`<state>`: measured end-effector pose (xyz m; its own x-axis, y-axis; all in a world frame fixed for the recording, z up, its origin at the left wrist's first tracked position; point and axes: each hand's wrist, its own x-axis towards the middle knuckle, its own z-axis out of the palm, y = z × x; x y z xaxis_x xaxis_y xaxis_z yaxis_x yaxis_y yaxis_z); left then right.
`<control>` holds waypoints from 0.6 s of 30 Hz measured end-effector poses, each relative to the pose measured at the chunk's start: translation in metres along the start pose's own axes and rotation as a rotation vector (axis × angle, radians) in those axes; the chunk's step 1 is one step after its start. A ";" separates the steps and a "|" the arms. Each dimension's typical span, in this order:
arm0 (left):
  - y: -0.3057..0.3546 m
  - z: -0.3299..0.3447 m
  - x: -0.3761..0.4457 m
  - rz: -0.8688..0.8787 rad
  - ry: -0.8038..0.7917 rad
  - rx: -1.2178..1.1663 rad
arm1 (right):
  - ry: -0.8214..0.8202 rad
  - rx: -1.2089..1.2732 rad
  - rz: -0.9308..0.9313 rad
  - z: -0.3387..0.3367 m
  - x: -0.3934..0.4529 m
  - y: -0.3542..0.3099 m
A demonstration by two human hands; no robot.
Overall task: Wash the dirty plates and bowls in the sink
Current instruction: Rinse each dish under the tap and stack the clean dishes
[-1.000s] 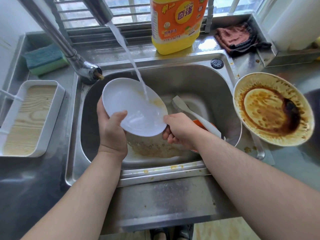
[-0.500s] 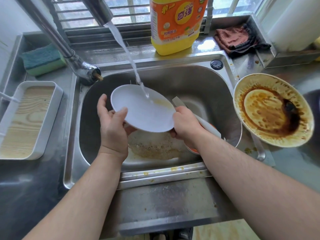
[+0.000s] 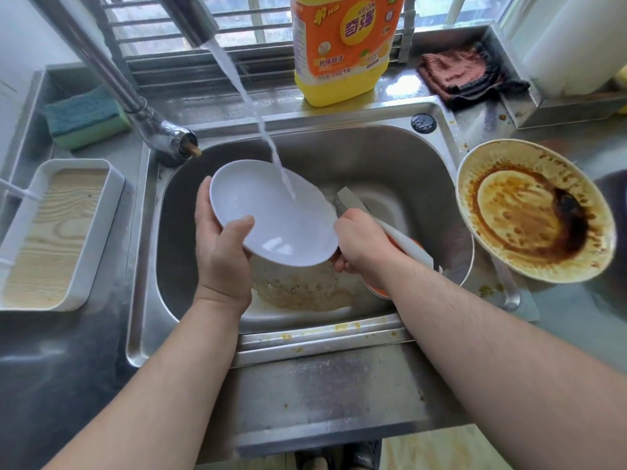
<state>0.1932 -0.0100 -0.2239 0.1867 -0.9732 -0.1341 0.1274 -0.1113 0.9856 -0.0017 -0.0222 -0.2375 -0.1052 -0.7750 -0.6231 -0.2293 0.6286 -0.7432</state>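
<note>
1. Stainless steel counter (image 3: 68,368) runs round a sink (image 3: 400,171) set under a barred window; far left on it sit a blue and green sponge (image 3: 84,117) and a white tray (image 3: 64,232) with a wood-grain base

2. Next along, the tap (image 3: 142,106) rises from the sink's back left corner and its water stream (image 3: 258,123) falls slantwise into the basin

3. Left hand (image 3: 220,252) grips the near left rim of a white plate (image 3: 271,212), thumb curled over the inner face and fingers behind it; the plate is tilted over the sink with the stream striking its upper middle, and its face looks clean

4. Right hand (image 3: 363,242) holds the plate's right edge with fingers curled under it; how firmly it grips I cannot tell

5. Beneath and beside that hand lie a white spoon (image 3: 400,239) and an orange bowl (image 3: 383,286), over brown residue on the sink floor

6. Behind stand a yellow detergent bottle (image 3: 342,45) and a brown cloth (image 3: 464,76); at right a sauce-stained plate (image 3: 532,212) rests on the counter, overlapping the sink's edge

7. Risks, as I judge them: a wet rim could slip from either hand and knock the bowl or spoon below; water glancing off the tilted face may splash onto the counter; a careless elbow could nudge the stained plate
</note>
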 end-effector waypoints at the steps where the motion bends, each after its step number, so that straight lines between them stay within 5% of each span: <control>1: 0.001 0.000 0.001 0.014 0.025 -0.026 | -0.009 -0.033 -0.009 0.000 -0.001 0.000; 11: 0.003 -0.001 0.002 0.026 0.049 0.030 | -0.079 0.056 0.055 0.000 0.000 -0.004; 18: 0.006 0.000 0.001 0.033 0.173 0.034 | -0.040 -0.039 -0.084 0.004 0.000 0.002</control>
<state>0.1942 -0.0116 -0.2183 0.3556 -0.9276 -0.1148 0.0860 -0.0899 0.9922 0.0016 -0.0206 -0.2393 -0.0453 -0.8209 -0.5692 -0.2733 0.5582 -0.7834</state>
